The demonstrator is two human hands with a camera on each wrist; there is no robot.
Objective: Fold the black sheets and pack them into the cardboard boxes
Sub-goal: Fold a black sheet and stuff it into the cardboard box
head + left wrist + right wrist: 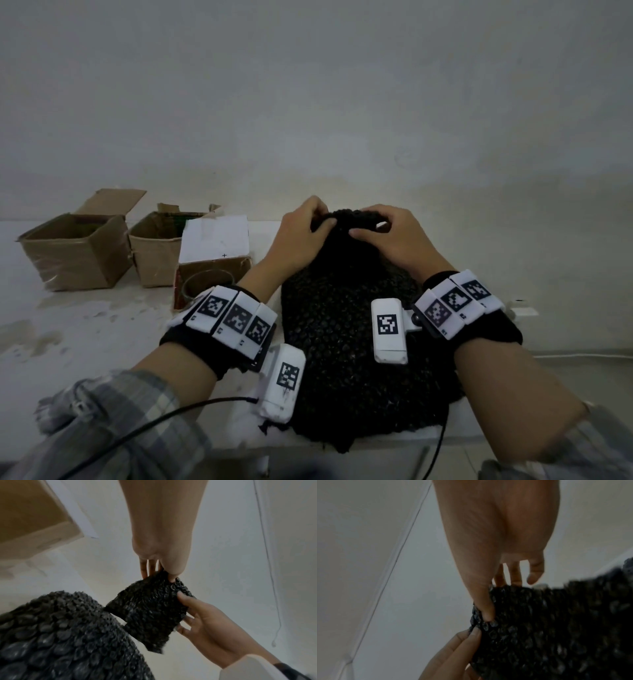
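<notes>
A black bubble-textured sheet [342, 342] lies on the white table [85, 325] between my forearms. Its far end is raised into a folded strip [150, 608]. My left hand [323, 216] pinches that strip's left part, thumb on the near face and fingers behind. My right hand [368, 224] pinches the right part the same way, thumb [486, 609] pressed on the near face. In the right wrist view the left hand's fingertips [471, 635] touch the sheet's [547, 628] edge. Three open cardboard boxes stand to the left: [72, 250], [157, 250], and a nearer one [215, 270].
The nearest box has a white flap [215, 236] and a clear round glass [202, 284] inside. The wall stands close behind the table. A white cable [582, 356] and a small white object [524, 310] lie to the right. The table's front edge is just under my forearms.
</notes>
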